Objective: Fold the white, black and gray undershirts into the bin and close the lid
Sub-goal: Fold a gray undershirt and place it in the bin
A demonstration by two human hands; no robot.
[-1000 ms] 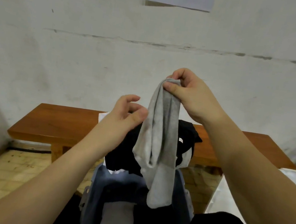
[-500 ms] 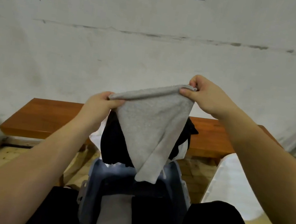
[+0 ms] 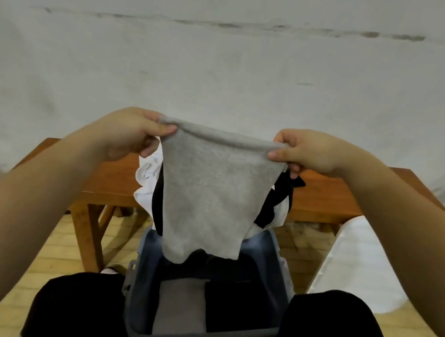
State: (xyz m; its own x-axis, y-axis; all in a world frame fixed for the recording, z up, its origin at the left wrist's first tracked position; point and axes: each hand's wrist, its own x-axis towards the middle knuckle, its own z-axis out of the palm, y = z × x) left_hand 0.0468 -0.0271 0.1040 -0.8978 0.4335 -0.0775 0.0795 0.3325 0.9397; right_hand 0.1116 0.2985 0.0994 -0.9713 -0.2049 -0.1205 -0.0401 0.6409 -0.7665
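- Above the open bin (image 3: pixel 282 264), held up at chest height: gray undershirt (image 3: pixel 209 192), stretched flat between both hands, lower edge dangling just over the bin's far rim.
- Left hand (image 3: pixel 132 134): pinching the shirt's top left corner, thumb on the near face, fingers curled behind.
- Right hand (image 3: pixel 305 151): pinching the top right corner the same way.
- Low in the bin, side by side: a folded gray piece (image 3: pixel 180 304) on the left, a folded black piece (image 3: pixel 237 306) on the right; by the look of it, already done.
- On the table (image 3: pixel 325 196) behind the held shirt: a heap of white garment (image 3: pixel 145 183) and black garment (image 3: pixel 272 209), unfolded, spilling toward the bin's far edge.
- Near right, on the floor: a white sheet-like shape (image 3: pixel 355 265), possibly the lid, though hard to say.
- Judged roughly partway: held shirt only spread out, not yet folded; heap on the table left to fold and stow; lid not yet closed.
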